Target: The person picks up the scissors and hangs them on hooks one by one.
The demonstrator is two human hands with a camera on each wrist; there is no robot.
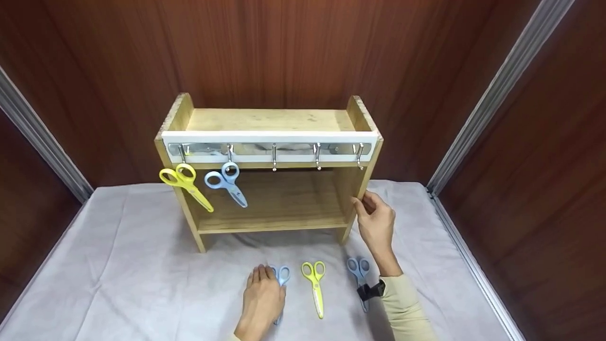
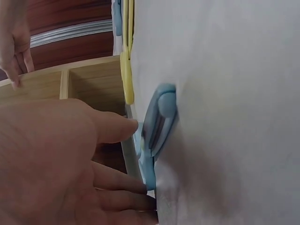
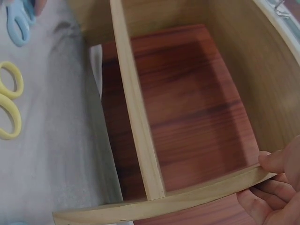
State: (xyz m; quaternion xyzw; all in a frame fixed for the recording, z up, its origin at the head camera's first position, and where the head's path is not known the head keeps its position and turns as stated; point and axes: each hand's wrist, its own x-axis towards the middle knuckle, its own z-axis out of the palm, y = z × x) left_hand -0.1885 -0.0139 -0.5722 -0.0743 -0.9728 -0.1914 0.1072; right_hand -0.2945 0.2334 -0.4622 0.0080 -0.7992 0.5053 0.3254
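Note:
My left hand (image 1: 262, 293) lies over the cloth, straight fingers at a pair of light-blue scissors (image 1: 287, 274) and partly covering them. In the left wrist view, the thumb is right beside the blue scissors (image 2: 161, 119), with the other fingers against the cloth. My right hand (image 1: 377, 220) grips the right side panel of a small wooden shelf (image 1: 272, 230), thumb inside and fingers outside. Yellow scissors (image 1: 186, 183) and blue scissors (image 1: 230, 182) hang from the two leftmost hooks on the shelf's front rail (image 1: 293, 137).
Yellow scissors (image 1: 316, 286) lie on the grey cloth (image 1: 137, 274) between the hands. Another blue pair of scissors (image 1: 358, 277) lies under my right wrist, partly hidden by a black strap (image 1: 371, 290). Brown wood-grain panels (image 1: 284, 57) enclose the table behind and at both sides.

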